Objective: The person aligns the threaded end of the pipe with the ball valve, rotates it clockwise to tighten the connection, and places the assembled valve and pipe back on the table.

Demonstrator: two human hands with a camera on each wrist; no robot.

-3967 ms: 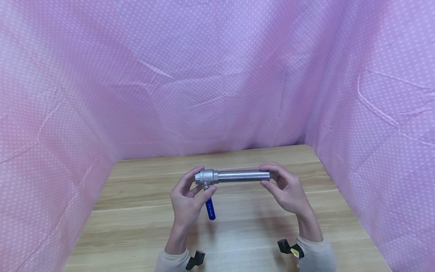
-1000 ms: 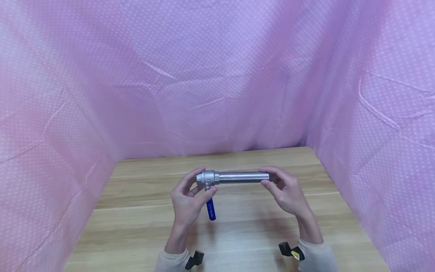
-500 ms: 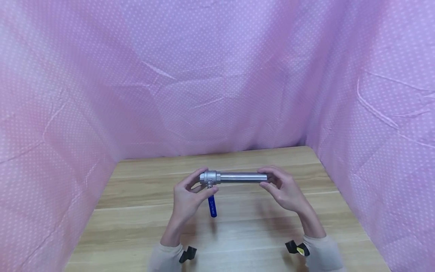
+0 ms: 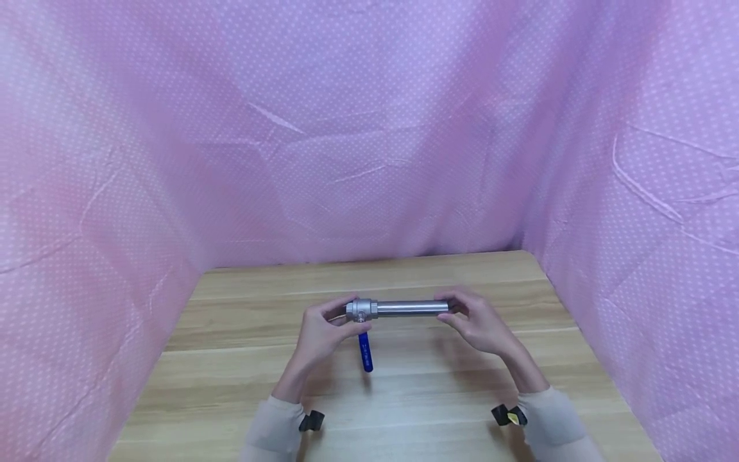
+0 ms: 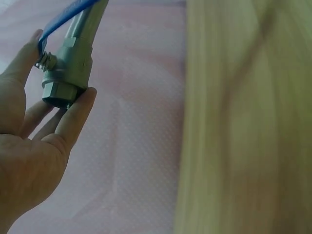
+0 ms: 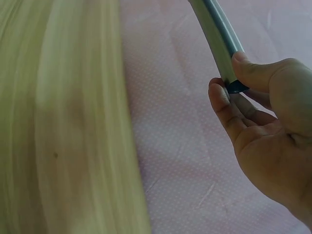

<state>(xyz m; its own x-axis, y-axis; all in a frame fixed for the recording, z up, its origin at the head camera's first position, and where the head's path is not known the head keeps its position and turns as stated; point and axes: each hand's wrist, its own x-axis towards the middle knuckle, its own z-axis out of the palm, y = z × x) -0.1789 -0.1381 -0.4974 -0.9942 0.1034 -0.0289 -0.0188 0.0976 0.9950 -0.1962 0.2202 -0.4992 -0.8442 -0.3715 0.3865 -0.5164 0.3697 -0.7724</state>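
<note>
A metal ball valve (image 4: 362,309) with a blue lever handle (image 4: 366,353) is joined in line with a smooth steel pipe (image 4: 411,308). Both are held level above the table, the handle pointing toward the person. My left hand (image 4: 319,333) grips the valve between thumb and fingers at its hex end; in the left wrist view the thumb lies by the lever's stem nut (image 5: 47,62). At the pipe's far right end, my right hand (image 4: 478,324) pinches the tube, thumb on the near side. The right wrist view shows the pipe's dark open end (image 6: 237,87) close to the fingers.
A light wood-grain table (image 4: 404,410) lies beneath the hands. Pink dotted cloth (image 4: 369,160) hangs behind it and along both sides. Each sleeve cuff carries a black strap mount (image 4: 312,421).
Both hands, with the valve and pipe, have shifted slightly down the head view and look smaller. The forearms have spread a little apart. The grip on each end looks the same.
</note>
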